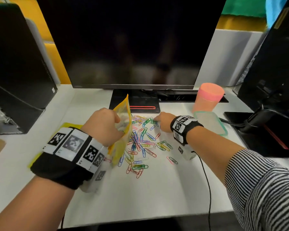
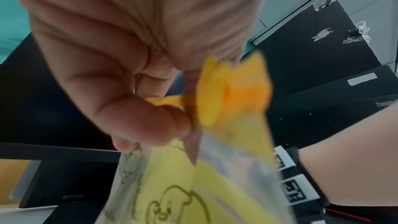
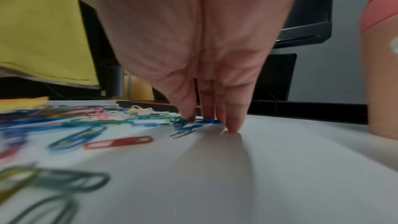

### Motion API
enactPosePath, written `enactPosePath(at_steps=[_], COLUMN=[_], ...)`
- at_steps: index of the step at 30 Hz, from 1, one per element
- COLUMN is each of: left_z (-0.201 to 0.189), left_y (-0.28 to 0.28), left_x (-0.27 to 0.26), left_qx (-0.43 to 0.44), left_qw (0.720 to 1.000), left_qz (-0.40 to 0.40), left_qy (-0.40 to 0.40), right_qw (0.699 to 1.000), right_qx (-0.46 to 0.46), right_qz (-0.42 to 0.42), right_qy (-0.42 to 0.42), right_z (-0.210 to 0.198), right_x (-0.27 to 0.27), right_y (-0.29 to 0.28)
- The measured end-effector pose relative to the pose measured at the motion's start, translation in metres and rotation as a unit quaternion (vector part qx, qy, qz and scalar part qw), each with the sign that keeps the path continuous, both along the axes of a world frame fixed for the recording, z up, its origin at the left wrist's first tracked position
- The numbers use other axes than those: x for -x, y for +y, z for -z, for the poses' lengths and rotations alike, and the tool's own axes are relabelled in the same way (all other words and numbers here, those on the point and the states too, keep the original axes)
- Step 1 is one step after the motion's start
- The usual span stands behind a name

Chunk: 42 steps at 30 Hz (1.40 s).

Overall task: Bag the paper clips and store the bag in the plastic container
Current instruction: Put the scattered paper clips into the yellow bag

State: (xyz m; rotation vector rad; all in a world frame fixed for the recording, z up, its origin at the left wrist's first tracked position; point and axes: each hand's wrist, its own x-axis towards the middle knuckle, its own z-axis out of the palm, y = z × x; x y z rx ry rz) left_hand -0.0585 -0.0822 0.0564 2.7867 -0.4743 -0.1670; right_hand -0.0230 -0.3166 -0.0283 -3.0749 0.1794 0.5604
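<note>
Several coloured paper clips [image 1: 140, 144] lie scattered on the white desk [image 1: 157, 189]. My left hand [image 1: 113, 125] holds a yellow-edged clear zip bag [image 1: 123, 114] upright at the pile's left side. In the left wrist view the thumb and fingers [image 2: 150, 120] pinch the bag's yellow top strip [image 2: 215, 91]. My right hand [image 1: 157, 121] reaches down at the pile's far right edge. Its straight fingertips [image 3: 233, 125] touch the desk on blue and green clips [image 3: 187, 124]. The clear plastic container with a green rim [image 1: 223, 129] lies right of that hand.
A pink-orange tumbler [image 1: 207, 97] stands behind the container. A dark monitor [image 1: 132, 47] and its base [image 1: 135, 102] fill the back of the desk. Another monitor stand [image 1: 257, 120] is at the right. A yellow sheet [image 1: 68, 125] lies beneath my left wrist.
</note>
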Motion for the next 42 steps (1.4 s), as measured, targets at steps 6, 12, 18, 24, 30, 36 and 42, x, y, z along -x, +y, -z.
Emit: enactPosePath(at_steps=[6,12,18,24,30,36,42], left_z=[0.003,0.004,0.006,0.007,0.009,0.016,0.017], left_y=[-0.005,-0.005,-0.005,-0.009,-0.013,-0.022,-0.029], left_x=[0.009,0.02,0.022,0.022,0.023,0.027,0.031], left_qx=[0.025,0.028,0.031,0.035,0.037,0.061,0.041], left_qw=[1.0,0.999,0.999,0.999,0.999,0.998,0.999], left_qz=[-0.009,-0.013,-0.007,0.003,0.001,0.013,0.025], left_qy=[-0.006,-0.018,-0.009,-0.009,0.008,0.015,0.019], right_qw=[0.996,0.996,0.997,0.997,0.998,0.994,0.863], right_qx=[0.02,-0.022,-0.042,-0.026,-0.001,-0.058,-0.417], right_qz=[-0.08,-0.081,-0.068,-0.053,-0.025,0.021,0.134], right_qy=[0.017,0.003,0.015,-0.055,-0.061,-0.096,-0.252], right_z=[0.012,0.011,0.013,0.015,0.011,0.004,-0.06], right_x=[0.043,0.084,0.094,0.081,0.069,0.064,0.073], right_y=[0.01,0.006,0.003,0.021,0.041,0.027,0.031])
